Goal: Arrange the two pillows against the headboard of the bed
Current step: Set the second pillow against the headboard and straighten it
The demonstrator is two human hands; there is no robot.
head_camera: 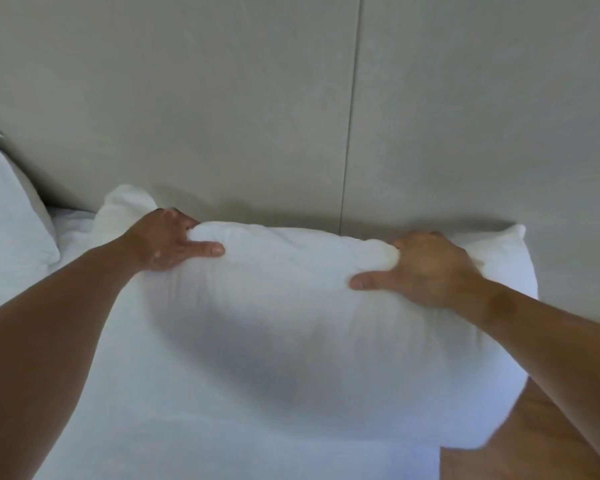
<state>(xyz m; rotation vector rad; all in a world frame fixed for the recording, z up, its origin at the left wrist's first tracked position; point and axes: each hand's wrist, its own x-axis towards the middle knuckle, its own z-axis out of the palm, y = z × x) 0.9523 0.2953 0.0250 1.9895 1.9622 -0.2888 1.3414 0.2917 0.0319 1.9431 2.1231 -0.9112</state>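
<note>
A plump white pillow stands in front of me, its top edge close to the grey padded headboard. My left hand grips the pillow's top edge near its left corner, fingers curled over the back and thumb on the front. My right hand grips the same edge toward the right corner in the same way. A second white pillow leans against the headboard at the far left, partly cut off by the frame.
White bed linen shows between the two pillows and below them. A vertical seam splits the headboard panels. A wooden surface appears at the bottom right, beside the bed.
</note>
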